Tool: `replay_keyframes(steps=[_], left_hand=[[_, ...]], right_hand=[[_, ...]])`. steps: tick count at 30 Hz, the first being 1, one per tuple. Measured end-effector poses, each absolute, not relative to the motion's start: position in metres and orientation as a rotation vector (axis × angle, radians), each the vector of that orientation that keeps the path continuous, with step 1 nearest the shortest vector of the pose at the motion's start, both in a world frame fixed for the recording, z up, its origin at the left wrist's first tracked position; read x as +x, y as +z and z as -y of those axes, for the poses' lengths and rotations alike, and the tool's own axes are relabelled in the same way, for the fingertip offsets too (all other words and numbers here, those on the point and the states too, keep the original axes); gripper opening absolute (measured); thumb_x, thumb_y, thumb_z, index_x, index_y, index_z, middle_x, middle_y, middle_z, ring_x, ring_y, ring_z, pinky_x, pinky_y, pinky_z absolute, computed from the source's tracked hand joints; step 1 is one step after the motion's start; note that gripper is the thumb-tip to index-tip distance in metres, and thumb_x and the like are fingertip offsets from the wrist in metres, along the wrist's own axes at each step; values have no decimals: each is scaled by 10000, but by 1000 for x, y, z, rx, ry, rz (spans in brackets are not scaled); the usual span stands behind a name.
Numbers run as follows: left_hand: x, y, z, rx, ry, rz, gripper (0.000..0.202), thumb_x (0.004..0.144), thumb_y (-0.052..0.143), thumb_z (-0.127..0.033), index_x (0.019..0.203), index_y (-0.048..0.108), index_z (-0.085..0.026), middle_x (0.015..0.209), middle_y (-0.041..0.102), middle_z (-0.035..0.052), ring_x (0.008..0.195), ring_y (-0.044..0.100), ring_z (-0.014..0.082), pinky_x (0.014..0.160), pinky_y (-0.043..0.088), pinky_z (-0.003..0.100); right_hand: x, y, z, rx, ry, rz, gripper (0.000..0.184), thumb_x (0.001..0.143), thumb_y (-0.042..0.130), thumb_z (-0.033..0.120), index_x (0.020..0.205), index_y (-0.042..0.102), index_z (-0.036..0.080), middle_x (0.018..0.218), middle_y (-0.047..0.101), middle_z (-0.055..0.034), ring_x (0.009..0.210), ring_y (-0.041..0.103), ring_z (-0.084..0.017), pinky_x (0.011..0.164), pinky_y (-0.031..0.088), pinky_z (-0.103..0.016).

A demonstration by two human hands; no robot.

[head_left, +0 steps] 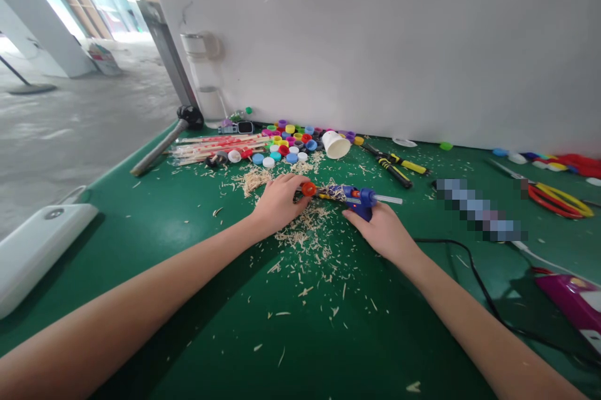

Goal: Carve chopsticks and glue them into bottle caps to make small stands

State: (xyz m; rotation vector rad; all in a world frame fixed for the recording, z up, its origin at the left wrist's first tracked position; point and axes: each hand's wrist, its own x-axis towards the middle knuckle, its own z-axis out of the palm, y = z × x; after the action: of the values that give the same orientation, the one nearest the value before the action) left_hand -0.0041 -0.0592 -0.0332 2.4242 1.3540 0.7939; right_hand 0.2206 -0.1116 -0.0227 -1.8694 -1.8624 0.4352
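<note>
Spanning my whole work area, the green bench (235,337) carries every item I handle; its far edge meets a white panel (375,43). A white casing (47,256) lies along the left edge, and a mallet (162,146) lies near the far left corner.

The blue glue gun (362,201) is between my hands, nearer the far edge than my forearms. I judge it light and stiff, with a nozzle to be treated as hot; the correct hold is the handle, clear of the front end. My right hand (387,231) is closed around that handle, with the thumb along its near side. A translucent glue stick (389,200) protrudes from the rear. The front points towards my left hand, with pale shavings about it.

A paper cup (336,145) lies tipped near the far edge, beside a cluster of bottle caps (292,158).

The orange cap (308,189) is pinched in my left hand (280,201), the gap between thumb and fingers being only as narrow as the cap. I judge it very light, rigid and smooth; hold it by the rim. I cannot tell whether the nozzle touches it.

Smallest, wood shavings (310,238) are scattered below both hands.
</note>
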Motion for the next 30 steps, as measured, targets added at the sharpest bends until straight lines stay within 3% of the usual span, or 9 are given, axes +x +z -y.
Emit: replay_keyframes(steps=[4, 16, 30], left_hand=[[-3, -33, 59, 2419, 800, -1357, 272, 872, 544, -296, 1135, 570, -230, 1162, 639, 53, 1099, 555, 253, 906, 466, 435], [-4, -33, 59, 2436, 790, -1347, 278, 875, 539, -293, 1142, 567, -224, 1165, 637, 51, 1095, 552, 250, 917, 453, 431], [-3, -35, 60, 2467, 793, -1328, 261, 885, 521, -295, 1135, 561, -232, 1142, 636, 39, 1069, 546, 242, 893, 455, 422]], right_hand=[[221, -22, 112, -1845, 449, 1835, 346, 816, 563, 443, 1008, 695, 187, 931, 717, -120, 841, 666, -294, 729, 519, -445], [220, -21, 114, -1886, 479, 1855, 428, 831, 531, 451, 1114, 663, 157, 1062, 695, -150, 961, 643, -320, 805, 498, -440], [219, -27, 110, -1866, 398, 1856, 421, 824, 530, 428, 1086, 681, 134, 1002, 708, -164, 907, 652, -329, 754, 499, -436]])
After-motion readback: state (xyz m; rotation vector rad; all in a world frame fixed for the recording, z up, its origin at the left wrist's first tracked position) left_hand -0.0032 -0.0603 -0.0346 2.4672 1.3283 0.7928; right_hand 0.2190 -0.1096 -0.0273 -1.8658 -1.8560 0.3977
